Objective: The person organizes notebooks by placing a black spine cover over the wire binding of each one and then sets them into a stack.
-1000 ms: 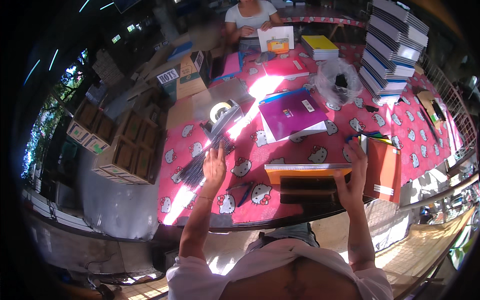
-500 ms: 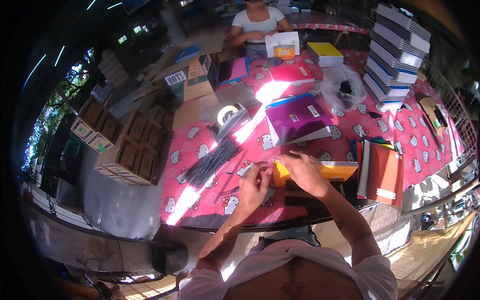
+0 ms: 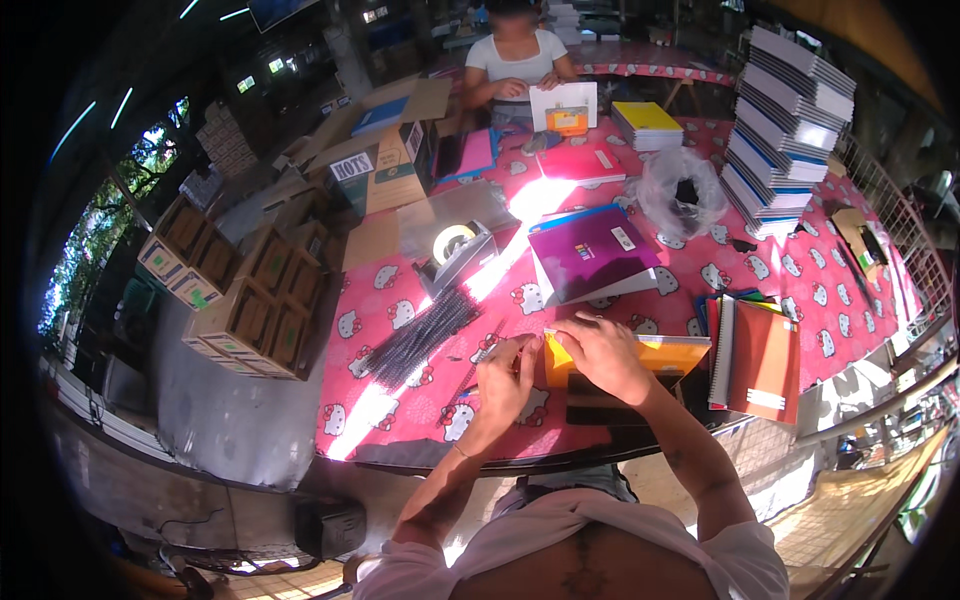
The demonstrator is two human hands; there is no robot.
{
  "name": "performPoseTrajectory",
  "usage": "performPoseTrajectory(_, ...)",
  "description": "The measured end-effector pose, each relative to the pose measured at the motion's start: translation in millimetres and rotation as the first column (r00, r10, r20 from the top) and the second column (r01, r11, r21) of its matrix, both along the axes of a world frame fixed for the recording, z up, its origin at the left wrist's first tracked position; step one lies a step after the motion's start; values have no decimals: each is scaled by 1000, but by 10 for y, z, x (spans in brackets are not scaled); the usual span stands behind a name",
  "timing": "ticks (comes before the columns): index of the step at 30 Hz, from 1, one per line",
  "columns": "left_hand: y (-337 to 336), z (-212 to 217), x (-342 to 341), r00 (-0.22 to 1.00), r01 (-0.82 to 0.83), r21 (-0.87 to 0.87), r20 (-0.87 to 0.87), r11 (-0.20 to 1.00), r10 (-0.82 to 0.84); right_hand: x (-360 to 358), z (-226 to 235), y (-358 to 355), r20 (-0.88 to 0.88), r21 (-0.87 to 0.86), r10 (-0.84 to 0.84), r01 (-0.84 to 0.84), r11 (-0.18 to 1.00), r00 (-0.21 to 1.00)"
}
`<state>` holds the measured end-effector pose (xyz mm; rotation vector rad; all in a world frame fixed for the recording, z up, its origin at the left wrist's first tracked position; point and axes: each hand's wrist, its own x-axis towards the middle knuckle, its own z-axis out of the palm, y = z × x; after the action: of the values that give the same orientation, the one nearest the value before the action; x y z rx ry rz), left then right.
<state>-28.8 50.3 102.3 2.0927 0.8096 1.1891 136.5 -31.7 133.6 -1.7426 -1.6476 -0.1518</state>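
Observation:
A yellow-orange notebook (image 3: pixel 675 353) stands on its edge near the table's front, its white pages showing along the top. My right hand (image 3: pixel 605 358) is wrapped over its left part, fingers closed on it. Beside the notebook's left end, my left hand (image 3: pixel 508 378) is in a pinch, fingertips close to the edge; what it holds, if anything, is too small to make out. A dark board or box-like thing (image 3: pixel 600 398) lies under the notebook. To the left lies a heap of black plastic binding coils (image 3: pixel 425 335), with loose coils near my left hand.
Beyond are a tape dispenser (image 3: pixel 465 255), a purple notebook (image 3: pixel 590 250), and a clear plastic bag (image 3: pixel 685 195). Spiral notebooks (image 3: pixel 762 355) lie to the right, below a tall notebook stack (image 3: pixel 780 140). Cartons (image 3: pixel 255 310) stand left. A person (image 3: pixel 515 70) sits opposite.
My left fingers have drawn closer together in a tighter pinch at the notebook's edge. My right hand stays on the notebook. The view has shifted slightly.

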Motion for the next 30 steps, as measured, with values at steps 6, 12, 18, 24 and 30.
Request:
performPoseTrajectory(6,65,34,17,999,-7,-123,-53,992,1,-19,65,12,-58,-87,-1,-4,996,998)
performPoseTrajectory(12,182,46,-16,983,-78,243,-140,967,115,-52,96,-7,-65,-113,17,-25,993,998)
performPoseTrajectory(18,361,294,-85,938,296,194,-243,935,-247,57,60,-38,-76,-128,91,-100,987,993)
performPoseTrajectory(24,420,285,22,888,392,162,-325,905,-326,124,31,-22,-46,-134,131,-136,982,990)
performPoseTrajectory(30,514,287,8,837,476,4,-307,879,-452,120,-40,9,-46,-167,124,-130,977,991)
